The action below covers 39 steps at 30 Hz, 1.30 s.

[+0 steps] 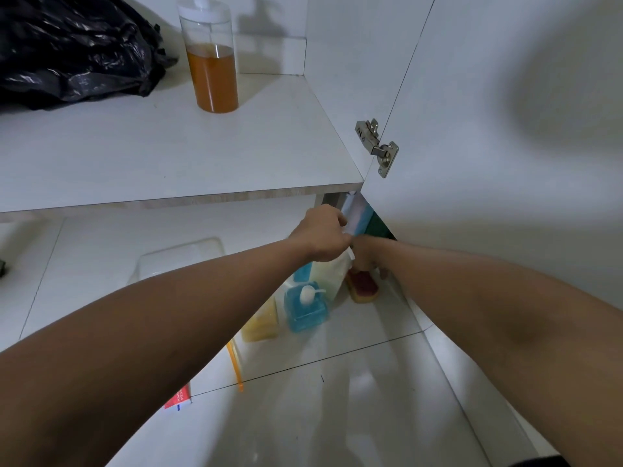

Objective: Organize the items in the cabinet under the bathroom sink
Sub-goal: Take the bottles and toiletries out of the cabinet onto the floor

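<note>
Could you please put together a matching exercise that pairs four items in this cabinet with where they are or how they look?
Things
1. black plastic bag
2. pump bottle
3. blue soap dispenser
4. sponge

Descriptions
A. below the shelf, beside a yellow container
B. upright on the shelf, about half full of amber liquid
C. crumpled at the left end of the shelf
D. red on top, yellow beneath, lying low at the right

Pairs: 1-C, 2-B, 3-A, 4-D
</note>
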Tool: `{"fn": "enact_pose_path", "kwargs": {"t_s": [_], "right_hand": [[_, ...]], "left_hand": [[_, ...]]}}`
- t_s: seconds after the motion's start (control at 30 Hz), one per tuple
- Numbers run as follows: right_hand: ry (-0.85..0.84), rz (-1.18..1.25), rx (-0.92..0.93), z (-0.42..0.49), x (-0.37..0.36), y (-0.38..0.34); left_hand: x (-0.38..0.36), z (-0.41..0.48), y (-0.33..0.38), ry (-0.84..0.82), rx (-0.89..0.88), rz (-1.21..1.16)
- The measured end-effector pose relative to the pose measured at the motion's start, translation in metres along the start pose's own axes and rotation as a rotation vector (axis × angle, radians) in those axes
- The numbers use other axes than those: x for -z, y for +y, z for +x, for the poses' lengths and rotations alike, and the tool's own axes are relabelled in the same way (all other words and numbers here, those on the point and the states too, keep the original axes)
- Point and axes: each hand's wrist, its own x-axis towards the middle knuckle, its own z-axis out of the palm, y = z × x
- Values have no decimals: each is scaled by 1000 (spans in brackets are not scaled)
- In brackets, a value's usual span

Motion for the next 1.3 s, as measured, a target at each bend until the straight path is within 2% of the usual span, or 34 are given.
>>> {"fn": "enact_pose_path", "kwargs": {"t_s": [0.23,0.37,0.5,0.6,0.77,1.03,1.3], "right_hand": [[44,188,15,-41,51,-12],[173,328,87,-65,86,-23],[136,539,112,-78,112,-56],[166,522,164,-83,126,-84],[124,561,159,-79,135,-117],[382,811,426,-59,160,-186],[660,814,457,9,176,-238]], "left_hand": [[43,-16,-3,39,22,26],[77,-21,-10,119,67,7],[121,-23,-24,201,136,-48],[152,-26,-39,276,190,-91],[189,-23,-66,360,274,-169],[219,23,-98,491,300,-259],[216,89,-148,520,337,-195]]}}
